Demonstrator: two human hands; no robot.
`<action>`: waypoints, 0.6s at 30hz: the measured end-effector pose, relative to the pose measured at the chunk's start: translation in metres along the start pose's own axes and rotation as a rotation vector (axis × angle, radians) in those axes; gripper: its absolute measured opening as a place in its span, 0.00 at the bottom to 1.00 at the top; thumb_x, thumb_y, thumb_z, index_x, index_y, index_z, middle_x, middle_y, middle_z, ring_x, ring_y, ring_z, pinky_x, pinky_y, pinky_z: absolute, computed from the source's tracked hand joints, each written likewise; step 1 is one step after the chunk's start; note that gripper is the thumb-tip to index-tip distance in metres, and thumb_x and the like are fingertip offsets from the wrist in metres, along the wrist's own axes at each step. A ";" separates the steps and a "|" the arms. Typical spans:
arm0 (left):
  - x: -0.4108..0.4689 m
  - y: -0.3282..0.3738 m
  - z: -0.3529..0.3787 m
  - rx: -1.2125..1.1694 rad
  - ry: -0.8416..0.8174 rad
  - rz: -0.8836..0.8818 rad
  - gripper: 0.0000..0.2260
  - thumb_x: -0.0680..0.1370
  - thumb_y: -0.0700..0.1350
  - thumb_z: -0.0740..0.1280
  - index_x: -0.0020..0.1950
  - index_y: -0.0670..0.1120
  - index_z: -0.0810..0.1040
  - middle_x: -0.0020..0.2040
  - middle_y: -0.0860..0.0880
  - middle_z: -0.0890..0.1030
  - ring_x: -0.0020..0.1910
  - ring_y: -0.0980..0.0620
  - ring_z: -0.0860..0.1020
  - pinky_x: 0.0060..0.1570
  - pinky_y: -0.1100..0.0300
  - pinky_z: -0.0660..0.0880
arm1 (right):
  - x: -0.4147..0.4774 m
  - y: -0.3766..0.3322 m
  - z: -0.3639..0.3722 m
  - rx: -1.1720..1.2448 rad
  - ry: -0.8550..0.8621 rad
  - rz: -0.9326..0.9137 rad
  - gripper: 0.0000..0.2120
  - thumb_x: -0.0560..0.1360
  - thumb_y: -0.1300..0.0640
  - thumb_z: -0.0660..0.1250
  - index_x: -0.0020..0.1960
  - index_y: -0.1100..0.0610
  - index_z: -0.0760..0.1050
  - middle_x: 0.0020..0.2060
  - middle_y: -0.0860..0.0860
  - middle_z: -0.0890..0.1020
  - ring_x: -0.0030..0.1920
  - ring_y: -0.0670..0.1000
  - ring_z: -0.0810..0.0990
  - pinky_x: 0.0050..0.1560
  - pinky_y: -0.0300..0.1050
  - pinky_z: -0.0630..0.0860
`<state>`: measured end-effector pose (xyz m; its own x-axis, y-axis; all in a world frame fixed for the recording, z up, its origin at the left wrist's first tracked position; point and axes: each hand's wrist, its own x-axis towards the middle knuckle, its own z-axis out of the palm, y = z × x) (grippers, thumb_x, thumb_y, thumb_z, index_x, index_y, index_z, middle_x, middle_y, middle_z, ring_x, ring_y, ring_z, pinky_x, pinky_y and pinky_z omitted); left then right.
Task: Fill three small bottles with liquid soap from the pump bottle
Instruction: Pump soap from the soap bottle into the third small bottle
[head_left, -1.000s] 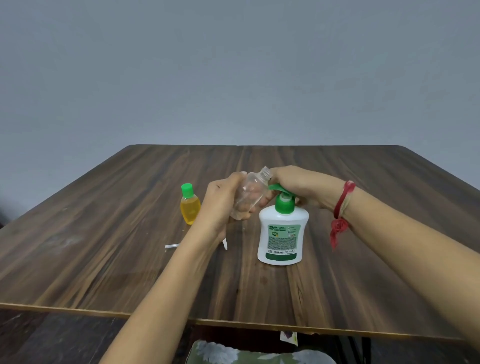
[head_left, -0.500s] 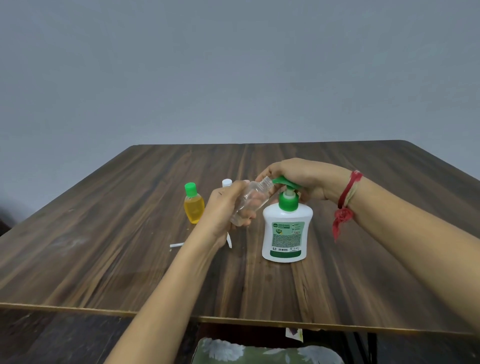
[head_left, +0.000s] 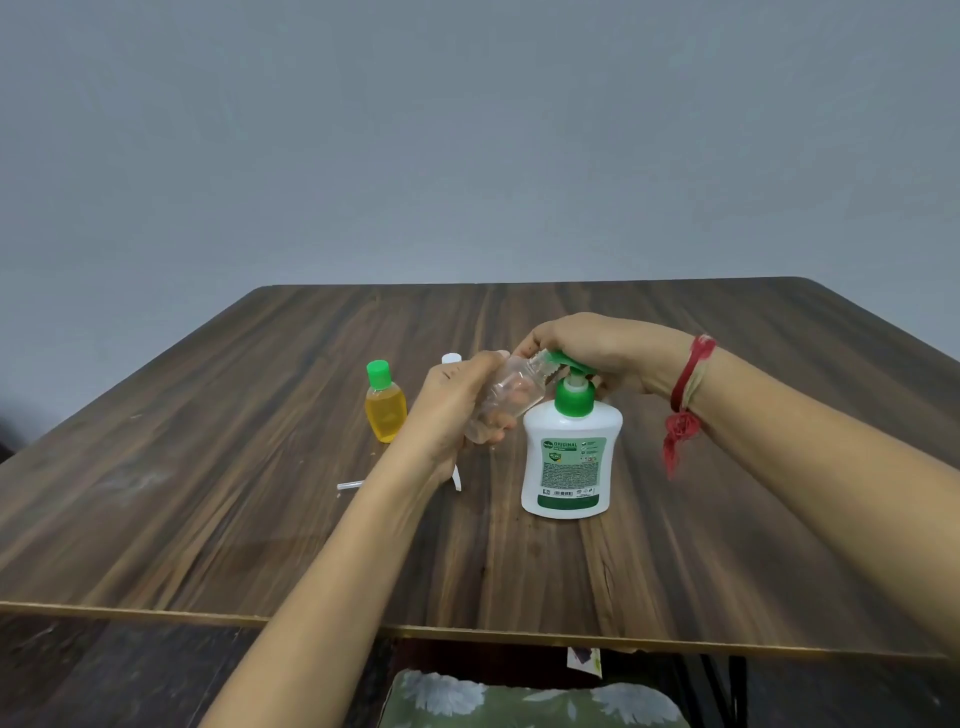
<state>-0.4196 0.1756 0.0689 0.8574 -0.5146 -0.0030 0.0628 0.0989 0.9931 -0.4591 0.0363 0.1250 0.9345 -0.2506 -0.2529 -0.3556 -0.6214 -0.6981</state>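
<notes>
A white pump bottle (head_left: 570, 457) with a green pump head stands on the wooden table (head_left: 208, 493). My left hand (head_left: 452, 410) grips a small clear bottle (head_left: 511, 397), tilted with its open neck at the pump's nozzle. My right hand (head_left: 597, 348) rests on top of the green pump head, fingers curled over it. A small bottle (head_left: 385, 408) of yellow liquid with a green cap stands upright to the left. Behind my left hand the white top of another small bottle (head_left: 451, 358) shows; the rest of that bottle is hidden.
A thin clear tube (head_left: 350, 485) and a white piece (head_left: 457, 478) lie on the table by my left wrist. The table's front edge runs across below my forearms. A flowered cushion (head_left: 519, 699) lies below the edge.
The camera view has tilted up slightly. The pump head has risen, showing its white stem, and the clear bottle's neck has come up to the nozzle.
</notes>
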 end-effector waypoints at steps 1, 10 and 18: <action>0.000 -0.001 0.000 -0.006 -0.004 -0.007 0.11 0.79 0.45 0.63 0.41 0.41 0.80 0.30 0.47 0.81 0.22 0.54 0.73 0.21 0.66 0.68 | 0.000 0.001 0.002 -0.018 0.005 -0.005 0.15 0.75 0.62 0.56 0.40 0.48 0.78 0.39 0.52 0.81 0.38 0.52 0.76 0.41 0.44 0.71; -0.003 0.000 -0.002 -0.078 -0.078 -0.021 0.18 0.79 0.54 0.58 0.46 0.40 0.75 0.34 0.44 0.78 0.24 0.51 0.71 0.21 0.66 0.65 | -0.002 0.001 0.002 -0.057 0.057 -0.013 0.16 0.77 0.59 0.53 0.42 0.46 0.76 0.29 0.46 0.80 0.34 0.48 0.73 0.41 0.43 0.67; -0.003 0.003 -0.012 -0.160 -0.211 -0.043 0.15 0.76 0.54 0.59 0.40 0.43 0.74 0.35 0.44 0.79 0.23 0.49 0.75 0.20 0.67 0.65 | -0.001 0.002 0.008 -0.116 0.020 -0.006 0.15 0.78 0.59 0.53 0.47 0.50 0.78 0.42 0.54 0.79 0.33 0.51 0.71 0.33 0.40 0.67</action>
<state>-0.4161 0.1880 0.0707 0.7279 -0.6856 -0.0039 0.1915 0.1978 0.9614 -0.4610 0.0408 0.1186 0.9365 -0.2608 -0.2343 -0.3506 -0.7042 -0.6174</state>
